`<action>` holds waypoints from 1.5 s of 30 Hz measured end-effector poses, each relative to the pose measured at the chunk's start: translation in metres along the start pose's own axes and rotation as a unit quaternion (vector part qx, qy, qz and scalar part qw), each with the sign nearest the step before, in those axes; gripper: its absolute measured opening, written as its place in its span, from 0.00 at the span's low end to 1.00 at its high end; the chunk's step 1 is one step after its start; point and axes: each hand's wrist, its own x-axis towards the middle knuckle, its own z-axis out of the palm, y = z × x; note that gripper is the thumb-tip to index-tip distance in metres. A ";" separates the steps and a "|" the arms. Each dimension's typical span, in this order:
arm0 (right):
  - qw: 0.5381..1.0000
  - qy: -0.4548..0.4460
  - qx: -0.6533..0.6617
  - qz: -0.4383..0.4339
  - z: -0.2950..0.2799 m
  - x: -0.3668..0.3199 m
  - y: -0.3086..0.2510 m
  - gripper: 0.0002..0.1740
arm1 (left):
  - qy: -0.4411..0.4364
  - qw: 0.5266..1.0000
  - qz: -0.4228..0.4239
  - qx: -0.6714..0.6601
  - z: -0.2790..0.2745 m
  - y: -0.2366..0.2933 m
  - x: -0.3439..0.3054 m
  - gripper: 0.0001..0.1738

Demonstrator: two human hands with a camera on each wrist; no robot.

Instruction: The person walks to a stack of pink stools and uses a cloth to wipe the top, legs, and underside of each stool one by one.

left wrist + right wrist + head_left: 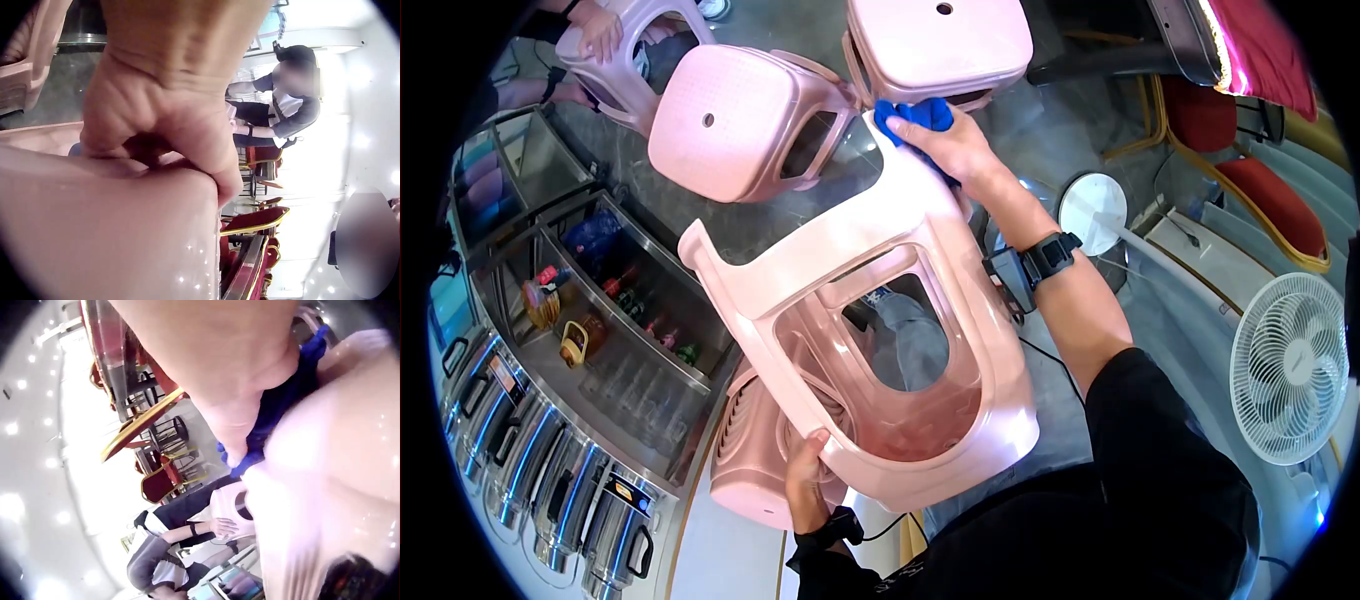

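A pink plastic stool (990,340) is held tilted in front of the person's body, its legs pointing away and its side opening facing up. My left hand (805,475) grips the stool's near edge at the lower left; in the left wrist view its fingers curl over that pink edge. At the far end of one leg, my right hand (952,150) holds a bunched blue cloth (918,116) against the plastic. The right wrist view shows the same cloth (281,403) between the fingers and the stool's leg.
Two more pink stools (710,125) (940,45) stand beyond. At the upper left another person's hand (602,35) is on a stool. A steel counter (625,400) with bottles is on the left; a white fan (1290,370) and red chairs (1280,205) are on the right.
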 end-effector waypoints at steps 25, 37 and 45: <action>0.979 -0.194 -0.056 -0.030 -0.001 -0.076 0.097 0.37 | 0.114 0.993 0.017 -0.019 -0.003 -0.007 0.035 0.31; 0.990 -0.057 -0.130 -0.023 -0.006 -0.109 0.090 0.25 | 0.054 0.996 -0.035 -0.066 0.040 0.012 0.015 0.29; 0.980 -0.052 0.099 0.166 -0.006 -0.159 0.103 0.20 | 0.098 0.985 0.000 -0.141 0.024 0.015 0.022 0.26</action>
